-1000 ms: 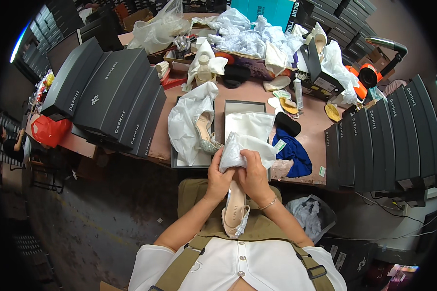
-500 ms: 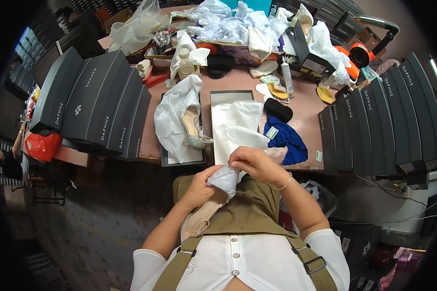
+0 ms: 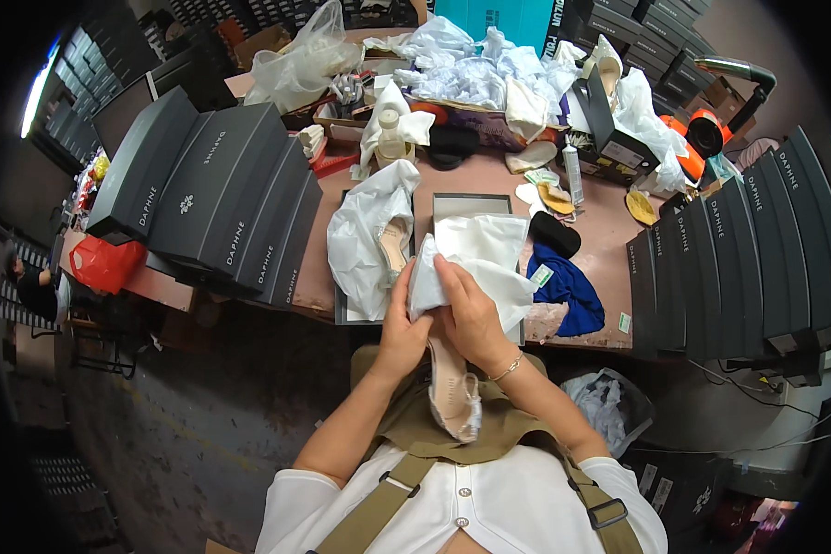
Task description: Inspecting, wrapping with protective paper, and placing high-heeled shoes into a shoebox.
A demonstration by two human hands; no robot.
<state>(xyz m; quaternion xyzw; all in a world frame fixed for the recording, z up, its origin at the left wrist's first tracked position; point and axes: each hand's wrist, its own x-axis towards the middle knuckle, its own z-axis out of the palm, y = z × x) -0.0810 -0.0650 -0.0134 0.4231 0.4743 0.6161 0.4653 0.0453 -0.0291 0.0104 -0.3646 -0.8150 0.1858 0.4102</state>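
Observation:
Between my hands is a sandal (image 3: 450,386), its toe end wrapped in white tissue paper (image 3: 425,282) and its strapped heel end pointing toward me. My left hand (image 3: 403,325) grips the wrapped part from the left. From the right, my right hand (image 3: 475,314) closes round it, thumb and fingers on the paper. Beyond my hands, a matching glittery sandal (image 3: 395,242) rests on crumpled tissue (image 3: 360,231) over one dark box half. Beside it, an open grey shoe box (image 3: 471,205) has white paper (image 3: 494,245) spread over it; my hands hide part of both.
Stacks of dark shoe boxes stand at left (image 3: 217,194) and right (image 3: 739,249) on the table. A blue cloth (image 3: 568,291) and a black pad (image 3: 554,235) lie right of the open box. A clear bottle (image 3: 390,138) and heaped white paper (image 3: 471,78) are farther back.
The wrapped toe has moved away from my body, toward the boxes. My right hand has gone from pinching the paper's end to closing round the wrapped part. The view has shifted slightly.

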